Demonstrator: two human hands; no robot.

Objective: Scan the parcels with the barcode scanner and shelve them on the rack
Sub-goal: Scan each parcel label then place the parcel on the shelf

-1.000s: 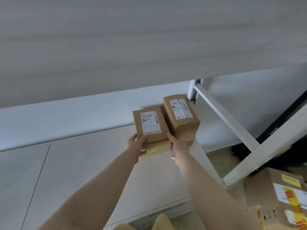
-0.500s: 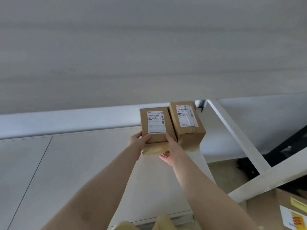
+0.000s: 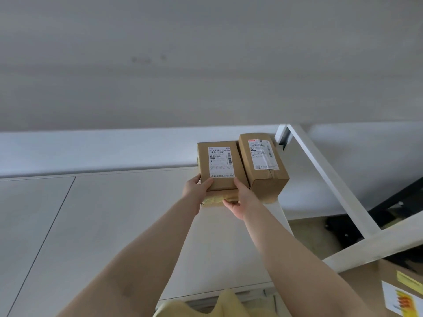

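A small brown parcel [image 3: 218, 164] with a white barcode label lies on the white rack shelf [image 3: 119, 216], near its right end. My left hand [image 3: 196, 191] grips its near left corner, thumb on top. My right hand [image 3: 240, 201] holds its near right corner, thumb on top and fingers under the front. Pressed against its right side sits a second brown parcel [image 3: 263, 163], labelled and taped, which neither hand touches. No barcode scanner is in view.
The white rack frame bar [image 3: 329, 179] runs diagonally at the right, joined by a cross beam [image 3: 375, 243]. A larger cardboard box [image 3: 389, 287] with a yellow label stands at the bottom right. A grey wall fills the top.
The held parcel has slid further back on the shelf and now lies square against the second parcel. Both hands keep their hold; the camera has tilted upward.
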